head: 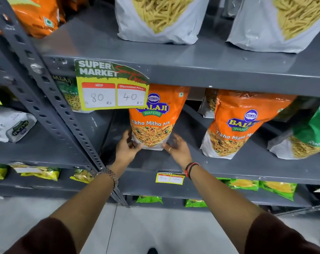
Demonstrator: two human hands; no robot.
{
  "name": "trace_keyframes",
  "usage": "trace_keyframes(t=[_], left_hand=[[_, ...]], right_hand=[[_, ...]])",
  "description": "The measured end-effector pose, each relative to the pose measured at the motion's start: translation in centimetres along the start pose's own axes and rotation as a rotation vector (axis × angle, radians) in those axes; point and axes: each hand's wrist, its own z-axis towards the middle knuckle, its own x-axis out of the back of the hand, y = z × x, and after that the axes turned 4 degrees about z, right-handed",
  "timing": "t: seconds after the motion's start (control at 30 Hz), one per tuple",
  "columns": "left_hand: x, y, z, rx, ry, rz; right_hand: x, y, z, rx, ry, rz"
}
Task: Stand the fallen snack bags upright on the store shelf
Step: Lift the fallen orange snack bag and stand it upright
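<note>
An orange Balaji Tikha Mitha Mix bag point(155, 118) stands upright on the grey middle shelf point(247, 167), its top hidden behind the shelf above. My left hand point(127, 146) grips its lower left corner. My right hand point(176, 146) rests against its lower right corner, fingers spread beside the bag. A second orange bag point(234, 125) stands to the right, leaning slightly left. Further right a green bag point(309, 136) leans too.
A yellow price card point(109, 85) hangs from the upper shelf edge, covering a green bag point(71, 96) behind it. A slotted grey upright point(51, 99) runs diagonally at left. A white bag point(10, 123) lies flat on the left shelf. White bags stand on the top shelf.
</note>
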Motion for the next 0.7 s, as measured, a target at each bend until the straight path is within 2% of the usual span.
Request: trace_keyframes(t=[0.13,0.3,0.37,0.43,0.53,0.6,0.7], left_hand=[[-2.4,-1.0,-2.9,0.117,0.316,-0.089],[-8.1,0.8,-6.1,0.137,0.379,-0.442],[-11.1,1.8,-7.4,0.136,0.31,-0.493],[-14.3,2.9,-8.4,0.14,0.158,-0.552],[-18.8,5.5,-9.1,0.2,-0.009,-0.584],[-20.9,7.2,-9.5,0.254,-0.081,-0.582],[-22.6,7.9,-10.1,0.258,-0.171,-0.459]], right_hand=[[4.2,1.9,-2.2,0.099,0.08,-0.016],[12.6,4.8,-5.5,0.235,0.269,-0.147],[16.0,5.7,-5.9,0.257,0.356,-0.165],[19.1,5.8,-5.8,0.242,0.397,-0.121],[22.8,5.1,-4.7,0.203,0.395,0.102],[24.2,4.4,-3.8,0.113,0.318,0.228],[24.7,3.9,-3.1,-0.089,0.108,0.377]])
